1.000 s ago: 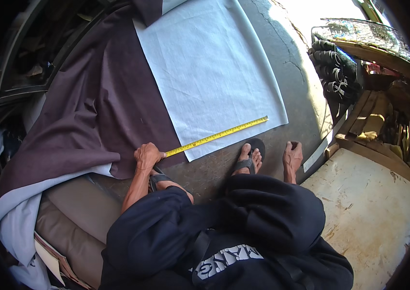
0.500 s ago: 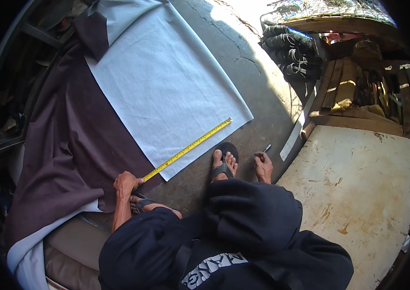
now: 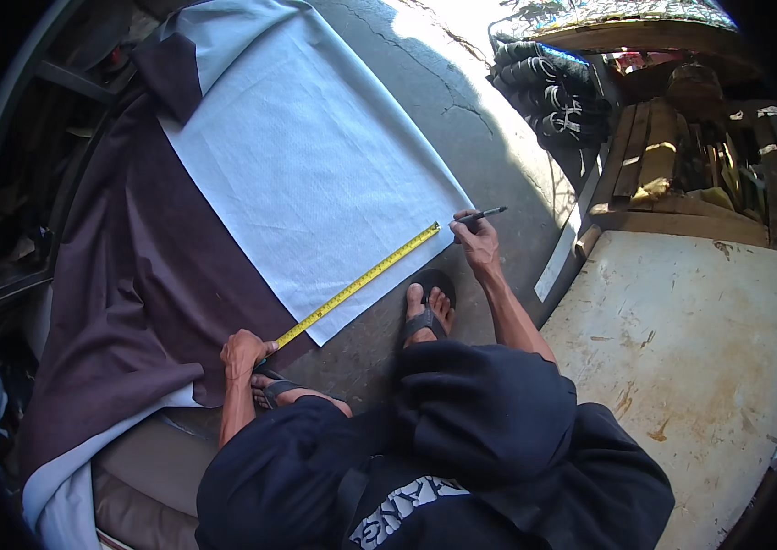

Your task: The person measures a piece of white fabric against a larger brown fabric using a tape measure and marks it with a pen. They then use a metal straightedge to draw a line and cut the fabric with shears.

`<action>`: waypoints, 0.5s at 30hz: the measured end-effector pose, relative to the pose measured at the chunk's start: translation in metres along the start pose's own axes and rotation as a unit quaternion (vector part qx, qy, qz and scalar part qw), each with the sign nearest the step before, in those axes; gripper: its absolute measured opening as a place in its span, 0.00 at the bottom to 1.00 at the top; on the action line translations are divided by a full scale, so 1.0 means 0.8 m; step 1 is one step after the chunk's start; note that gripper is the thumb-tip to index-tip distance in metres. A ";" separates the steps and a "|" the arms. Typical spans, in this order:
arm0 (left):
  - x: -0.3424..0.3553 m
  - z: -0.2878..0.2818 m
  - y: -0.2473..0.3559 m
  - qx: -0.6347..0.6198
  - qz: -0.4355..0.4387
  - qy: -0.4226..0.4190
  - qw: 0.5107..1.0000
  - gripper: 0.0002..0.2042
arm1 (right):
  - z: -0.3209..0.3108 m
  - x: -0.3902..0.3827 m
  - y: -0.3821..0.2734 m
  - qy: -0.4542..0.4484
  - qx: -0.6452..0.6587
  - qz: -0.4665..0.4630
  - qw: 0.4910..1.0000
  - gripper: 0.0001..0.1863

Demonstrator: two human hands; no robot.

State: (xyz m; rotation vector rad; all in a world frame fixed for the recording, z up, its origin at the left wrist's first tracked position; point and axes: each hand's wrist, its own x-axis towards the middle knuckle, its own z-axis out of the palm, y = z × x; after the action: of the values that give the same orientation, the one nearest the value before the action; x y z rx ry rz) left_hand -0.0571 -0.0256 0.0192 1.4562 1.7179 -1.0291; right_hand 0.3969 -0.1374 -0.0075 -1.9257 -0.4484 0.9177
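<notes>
A yellow tape measure (image 3: pixel 356 286) is stretched slantwise across the pale back of a sheet of upholstery material (image 3: pixel 287 156), whose dark maroon side (image 3: pixel 141 238) shows on the left. My left hand (image 3: pixel 245 352) is closed around the near end of the tape, over the maroon part; the tape's case is hidden in it. My right hand (image 3: pixel 477 243) pinches a dark pen (image 3: pixel 480 215) beside the tape's far end, at the right corner of the pale sheet. The pen lies nearly level, one end pointing right.
My sandalled feet (image 3: pixel 428 312) stand at the sheet's near edge. A worn, stained white board (image 3: pixel 672 367) lies on the right, with a wooden crate (image 3: pixel 672 174) of scraps beyond. Dark rolled bundles (image 3: pixel 553 96) sit at the back. A brown cushion (image 3: pixel 150 472) is at lower left.
My right hand has moved up and forward from beside my foot to the far end of the tape, carrying the pen. My left hand has stayed nearly in place.
</notes>
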 end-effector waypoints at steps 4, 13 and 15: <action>-0.006 -0.006 -0.018 0.003 -0.024 0.012 1.000 0.29 | 0.023 -0.012 -0.005 -0.084 -0.124 -0.057 0.987 0.16; -0.005 -0.004 -0.006 0.016 -0.015 0.004 1.000 0.28 | 0.012 -0.012 -0.014 -0.076 -0.195 -0.103 0.972 0.15; 0.001 -0.001 -0.014 0.015 -0.001 0.005 1.000 0.28 | 0.010 -0.005 -0.012 -0.080 -0.271 -0.087 0.955 0.15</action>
State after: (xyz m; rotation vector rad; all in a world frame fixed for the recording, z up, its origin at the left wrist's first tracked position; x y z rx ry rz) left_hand -0.0685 -0.0253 0.0208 1.4806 1.7183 -1.0534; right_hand 0.3887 -0.1298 0.0002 -2.2577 -1.0382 0.8965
